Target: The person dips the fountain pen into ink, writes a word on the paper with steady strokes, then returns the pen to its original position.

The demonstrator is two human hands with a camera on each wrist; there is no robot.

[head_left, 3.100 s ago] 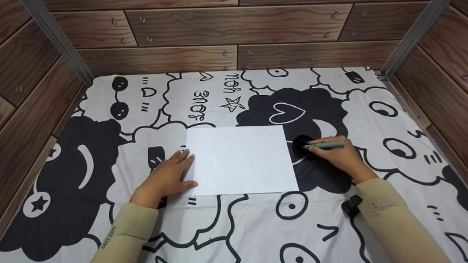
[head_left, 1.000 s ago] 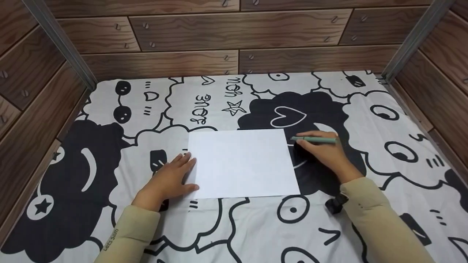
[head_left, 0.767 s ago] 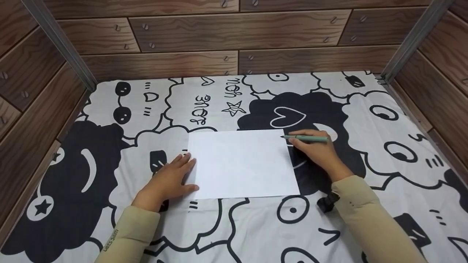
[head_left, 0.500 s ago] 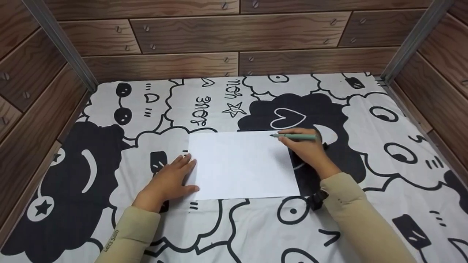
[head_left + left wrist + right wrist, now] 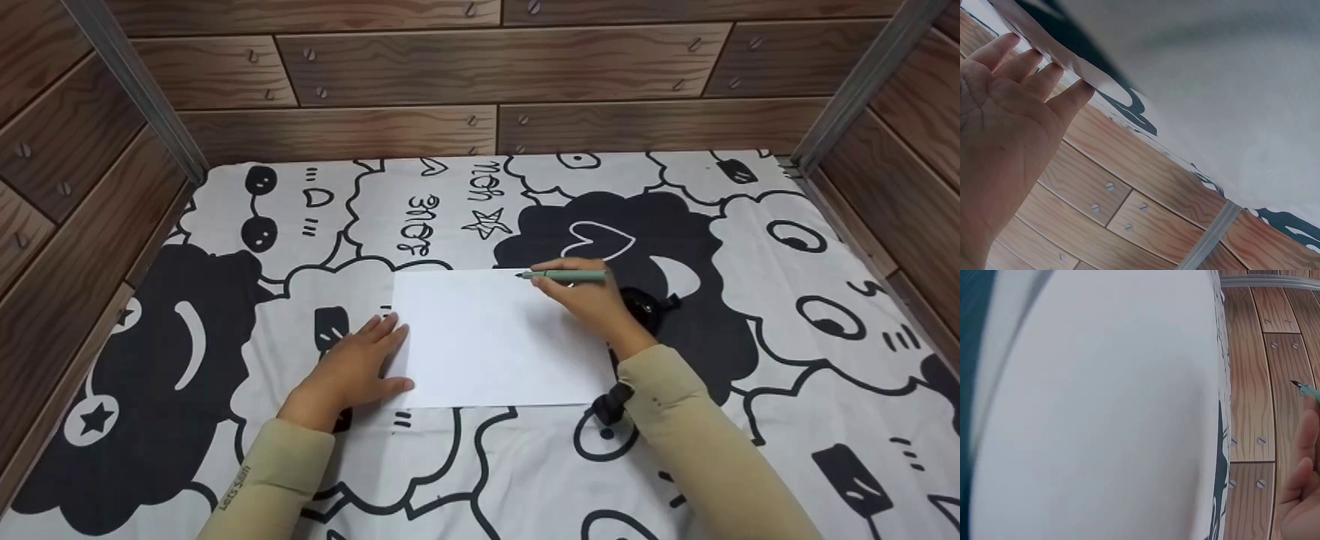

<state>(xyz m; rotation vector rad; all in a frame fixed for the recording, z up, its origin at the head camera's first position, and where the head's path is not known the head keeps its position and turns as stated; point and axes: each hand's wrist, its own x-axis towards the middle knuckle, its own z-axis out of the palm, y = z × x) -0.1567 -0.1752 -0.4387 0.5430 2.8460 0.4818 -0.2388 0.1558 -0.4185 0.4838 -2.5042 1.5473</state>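
Observation:
A blank white sheet of paper (image 5: 480,337) lies on the patterned cloth. My left hand (image 5: 345,371) rests at its left edge, fingers extended and spread; the left wrist view shows the hand's palm side (image 5: 1010,129). In my right hand (image 5: 581,296) I pinch a slim green pen (image 5: 574,276) between thumb and fingers. Its dark pointed nib is close over the sheet's top edge, right of centre. The right wrist view catches the pen's nib (image 5: 1296,383) and part of my curled right hand (image 5: 1303,478). A small round black thing (image 5: 641,301) is partly hidden behind my right wrist.
A black-and-white cartoon cloth (image 5: 465,480) covers the surface. Wood-patterned walls (image 5: 390,67) stand at the back and both sides, with grey metal posts (image 5: 135,90) in the corners. A black strap (image 5: 613,403) sits at my right cuff.
My right hand has carried the pen leftward from the black thing beside the sheet, over the paper's upper right corner and along its top edge. The left hand stays put.

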